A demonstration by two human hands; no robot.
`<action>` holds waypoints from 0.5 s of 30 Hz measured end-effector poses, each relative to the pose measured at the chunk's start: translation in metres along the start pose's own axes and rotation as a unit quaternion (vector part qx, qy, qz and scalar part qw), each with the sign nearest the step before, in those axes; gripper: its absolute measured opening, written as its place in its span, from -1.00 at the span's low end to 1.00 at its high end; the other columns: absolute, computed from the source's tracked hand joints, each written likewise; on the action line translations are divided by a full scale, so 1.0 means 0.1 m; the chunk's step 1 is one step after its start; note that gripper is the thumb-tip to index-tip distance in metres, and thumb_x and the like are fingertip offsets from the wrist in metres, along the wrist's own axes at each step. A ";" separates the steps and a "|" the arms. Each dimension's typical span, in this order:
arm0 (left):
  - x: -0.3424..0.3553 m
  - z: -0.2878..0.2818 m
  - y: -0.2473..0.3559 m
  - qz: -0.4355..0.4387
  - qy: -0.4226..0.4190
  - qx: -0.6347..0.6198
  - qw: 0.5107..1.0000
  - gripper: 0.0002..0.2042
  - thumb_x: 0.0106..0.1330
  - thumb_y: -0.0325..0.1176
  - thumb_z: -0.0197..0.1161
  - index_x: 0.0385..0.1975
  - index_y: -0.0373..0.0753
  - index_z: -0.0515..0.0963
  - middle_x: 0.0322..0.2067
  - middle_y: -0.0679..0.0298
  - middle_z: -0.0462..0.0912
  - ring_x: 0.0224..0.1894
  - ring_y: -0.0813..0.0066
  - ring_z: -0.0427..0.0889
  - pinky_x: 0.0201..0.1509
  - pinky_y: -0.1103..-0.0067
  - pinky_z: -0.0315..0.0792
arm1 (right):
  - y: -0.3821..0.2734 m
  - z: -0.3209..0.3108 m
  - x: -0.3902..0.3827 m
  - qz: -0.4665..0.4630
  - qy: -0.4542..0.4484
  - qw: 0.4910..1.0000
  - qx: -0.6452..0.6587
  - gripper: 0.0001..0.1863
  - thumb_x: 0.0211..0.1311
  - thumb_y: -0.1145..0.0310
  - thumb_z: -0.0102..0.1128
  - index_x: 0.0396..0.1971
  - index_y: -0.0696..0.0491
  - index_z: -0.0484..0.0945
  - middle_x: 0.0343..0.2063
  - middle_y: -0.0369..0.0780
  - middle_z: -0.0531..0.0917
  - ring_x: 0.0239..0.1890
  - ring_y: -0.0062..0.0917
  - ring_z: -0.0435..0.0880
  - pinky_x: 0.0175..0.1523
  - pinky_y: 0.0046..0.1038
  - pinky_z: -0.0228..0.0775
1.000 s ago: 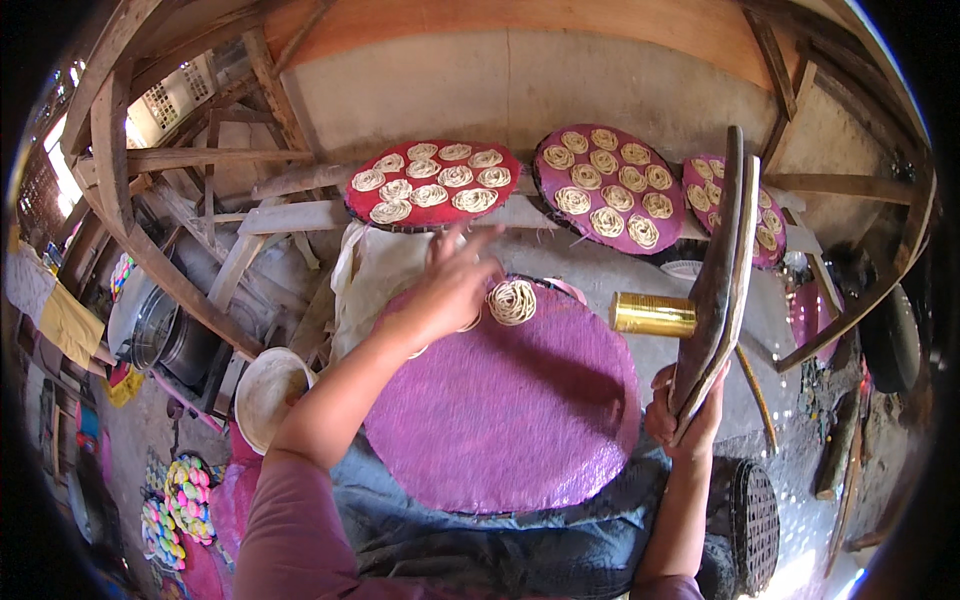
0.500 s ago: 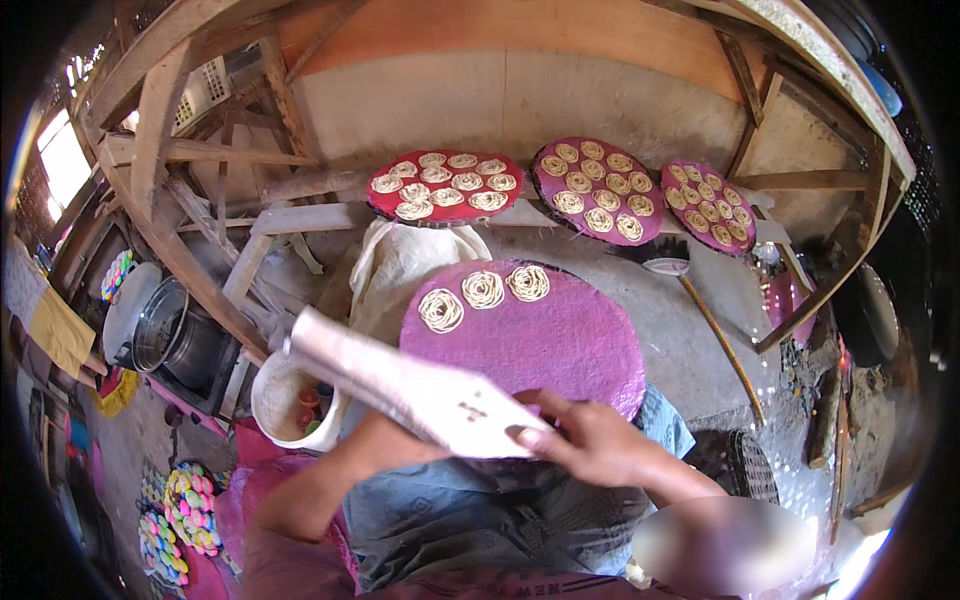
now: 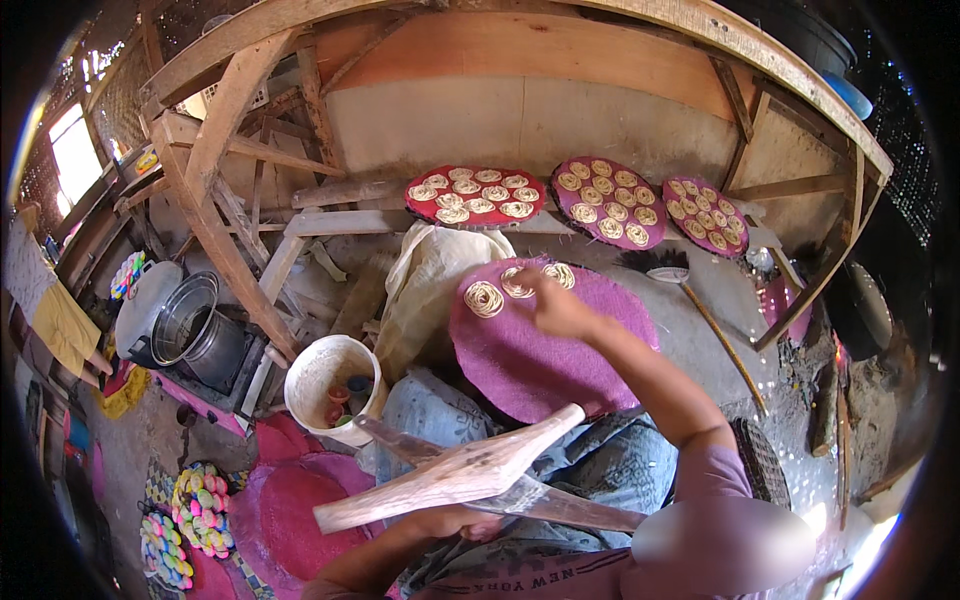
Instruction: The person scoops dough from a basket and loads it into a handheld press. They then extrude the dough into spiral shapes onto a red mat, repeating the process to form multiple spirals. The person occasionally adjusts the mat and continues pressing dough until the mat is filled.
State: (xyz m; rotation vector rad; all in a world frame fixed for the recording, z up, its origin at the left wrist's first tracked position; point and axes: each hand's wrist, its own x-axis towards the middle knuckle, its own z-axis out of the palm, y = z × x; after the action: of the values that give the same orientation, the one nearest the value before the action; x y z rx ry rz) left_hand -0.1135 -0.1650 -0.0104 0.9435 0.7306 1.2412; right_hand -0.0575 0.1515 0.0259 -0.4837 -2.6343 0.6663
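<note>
Low over my lap I see a wooden cross-shaped frame point(image 3: 460, 475), its flat arms tilted. My left hand point(image 3: 455, 522) is closed round it underneath, with part of the fingers hidden. My right hand point(image 3: 562, 308) reaches over a round purple cloth-covered tray point(image 3: 560, 365). Its curled fingertips are at the middle one of three pale dough-strand coils point(image 3: 517, 283) along the tray's far edge. I cannot make out what they pinch. Beside that coil are the left coil point(image 3: 484, 299) and the right coil point(image 3: 560, 274).
Behind, on a wooden bench point(image 3: 345, 221), are a red tray point(image 3: 420, 212) and two purple trays, all bearing coils. A white bucket point(image 3: 305, 385) holding small cups stands left. Further left are dark pots point(image 3: 200, 335). A broom point(image 3: 725, 345) lies at right.
My right hand has let go of the wooden cross frame and moved forward to the middle coil. My left hand has lowered the frame toward my lap, away from the tray.
</note>
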 end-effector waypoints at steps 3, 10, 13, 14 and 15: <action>-0.09 -0.10 -0.11 -0.010 0.000 -0.069 0.998 -0.84 0.37 -0.28 0.14 -0.30 -0.24 0.49 -0.69 0.40 0.36 -0.68 0.63 0.32 -0.59 0.63 0.21 | 0.54 -0.02 0.43 0.078 0.015 0.955 -0.286 -0.56 0.16 0.26 0.07 0.08 -0.26 0.57 0.29 -0.18 0.27 0.32 -0.12 0.20 0.34 -0.09 0.11; -0.20 -0.30 -0.28 -0.034 -0.010 -0.129 0.991 -0.82 0.38 -0.25 0.15 -0.32 -0.25 0.47 -0.69 0.40 0.34 -0.68 0.64 0.29 -0.60 0.65 0.17 | 1.13 0.29 0.62 0.095 0.010 0.943 -0.320 -0.54 0.13 0.28 0.09 0.08 -0.36 0.58 0.35 -0.28 0.17 0.41 -0.15 0.02 0.43 0.06 -0.20; -0.17 -0.33 -0.28 -0.037 -0.013 -0.141 0.989 -0.80 0.38 -0.24 0.15 -0.33 -0.26 0.46 -0.69 0.40 0.33 -0.68 0.65 0.27 -0.60 0.65 0.15 | 1.12 0.27 0.65 0.101 -0.007 0.946 -0.307 -0.56 0.13 0.26 0.12 0.06 -0.35 0.58 0.35 -0.30 0.19 0.41 -0.18 0.04 0.43 0.06 -0.21; -0.15 -0.34 -0.28 -0.037 -0.014 -0.144 0.989 -0.80 0.38 -0.24 0.15 -0.33 -0.26 0.45 -0.69 0.40 0.33 -0.69 0.65 0.27 -0.60 0.65 0.15 | 1.11 0.27 0.66 0.096 0.006 0.948 -0.303 -0.56 0.12 0.29 0.11 0.04 -0.35 0.60 0.34 -0.28 0.20 0.40 -0.18 0.05 0.42 0.04 -0.18; -0.13 -0.35 -0.28 -0.036 -0.015 -0.144 0.989 -0.79 0.38 -0.23 0.15 -0.33 -0.26 0.45 -0.69 0.40 0.33 -0.69 0.65 0.26 -0.61 0.66 0.14 | 1.12 0.28 0.65 0.091 0.022 0.948 -0.305 -0.57 0.12 0.32 0.11 0.02 -0.35 0.62 0.34 -0.26 0.21 0.39 -0.19 0.07 0.42 0.01 -0.16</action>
State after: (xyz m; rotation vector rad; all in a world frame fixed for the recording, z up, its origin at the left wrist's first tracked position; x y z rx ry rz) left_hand -0.1344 -0.1732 -0.0512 0.6909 0.5378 1.2278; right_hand -0.1003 0.2609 -0.0361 -0.9062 -2.7392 -0.1377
